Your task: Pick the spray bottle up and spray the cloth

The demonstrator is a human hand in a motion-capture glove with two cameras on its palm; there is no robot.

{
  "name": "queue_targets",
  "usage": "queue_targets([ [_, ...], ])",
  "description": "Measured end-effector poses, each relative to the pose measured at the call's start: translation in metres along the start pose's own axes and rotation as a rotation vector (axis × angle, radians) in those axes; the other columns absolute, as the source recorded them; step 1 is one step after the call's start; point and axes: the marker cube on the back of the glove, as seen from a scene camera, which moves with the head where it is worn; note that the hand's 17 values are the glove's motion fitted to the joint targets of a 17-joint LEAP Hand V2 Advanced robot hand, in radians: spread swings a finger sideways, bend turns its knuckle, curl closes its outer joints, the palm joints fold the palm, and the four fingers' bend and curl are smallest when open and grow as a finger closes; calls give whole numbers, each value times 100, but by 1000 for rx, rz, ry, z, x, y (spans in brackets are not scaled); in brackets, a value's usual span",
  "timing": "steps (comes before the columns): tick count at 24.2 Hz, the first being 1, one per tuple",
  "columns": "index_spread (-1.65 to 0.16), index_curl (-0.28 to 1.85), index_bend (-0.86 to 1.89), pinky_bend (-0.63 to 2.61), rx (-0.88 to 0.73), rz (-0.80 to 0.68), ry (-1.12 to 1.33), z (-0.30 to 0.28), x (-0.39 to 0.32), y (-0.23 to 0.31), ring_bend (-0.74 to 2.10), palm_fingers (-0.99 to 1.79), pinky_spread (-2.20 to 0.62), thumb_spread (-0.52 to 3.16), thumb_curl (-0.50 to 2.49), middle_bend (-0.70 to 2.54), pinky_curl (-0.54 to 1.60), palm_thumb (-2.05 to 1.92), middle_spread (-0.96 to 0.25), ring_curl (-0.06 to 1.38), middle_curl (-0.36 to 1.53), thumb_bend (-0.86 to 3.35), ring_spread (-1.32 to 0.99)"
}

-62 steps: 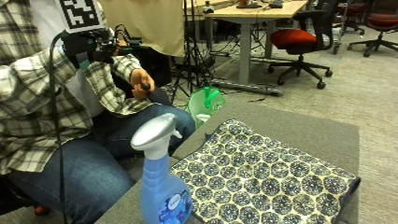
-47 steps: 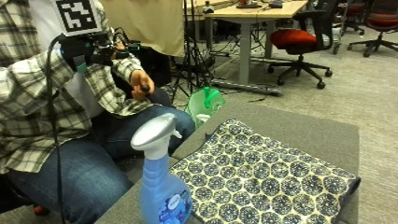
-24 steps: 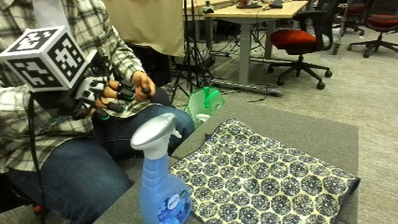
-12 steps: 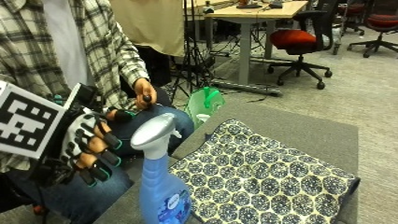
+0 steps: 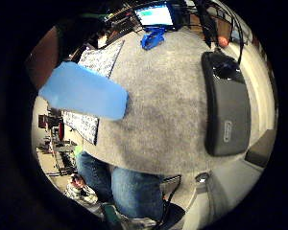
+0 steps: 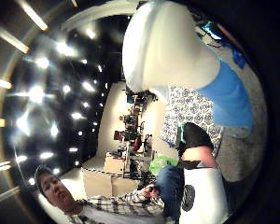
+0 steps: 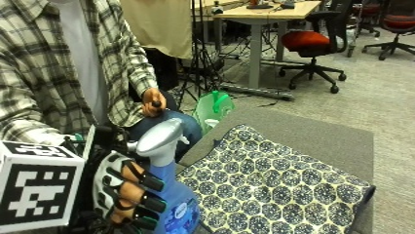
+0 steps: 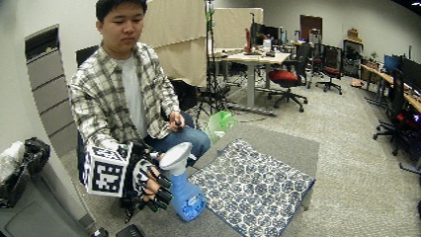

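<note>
A spray bottle (image 7: pixel 170 204) with a blue body and a whitish trigger head (image 7: pixel 159 138) stands upright at the near corner of the grey table (image 7: pixel 324 139). Right beside it lies a blue-and-white patterned cloth (image 7: pixel 279 187), spread flat. My gloved right hand (image 7: pixel 126 195) is at the bottle's neck on the side away from the cloth, fingers (image 7: pixel 150 183) half curled and not closed round it. The bottle (image 6: pixel 177 51) fills the thumb side palm view, with the cloth (image 6: pixel 191 108) behind it. Its blue body (image 5: pixel 84 92) also shows in the little finger side view.
The person's bare left hand (image 7: pixel 154 102) rests on their thigh, holding a small black thing. A green bag (image 7: pixel 214 108) sits on the floor past the table. A black oblong object (image 5: pixel 228 110) and a blue item (image 5: pixel 153 37) lie on the grey surface. A red office chair (image 7: pixel 311 41) stands behind.
The gloved hand came down from chest height, moved toward the table and now sits against the spray bottle's neck. Bottle and cloth have not moved.
</note>
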Motion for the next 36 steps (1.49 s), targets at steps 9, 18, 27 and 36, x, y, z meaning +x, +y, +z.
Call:
queue_targets([
  [9,-27,29,18,48,140,-127,-220,20,-18,-47,45,60,20,97,50,20,24,86,-2,30,33,1,1],
  [18,-27,34,19,51,225,-100,-289,38,16,-47,45,110,5,76,57,25,26,103,-9,31,37,2,-11],
  [27,-28,42,24,42,336,-89,-253,42,24,-49,55,134,-10,48,65,52,29,110,-14,40,48,-1,-19],
  [36,-28,49,30,43,367,-81,-247,42,24,-52,59,133,-14,30,70,57,31,112,-14,44,52,-2,-21],
])
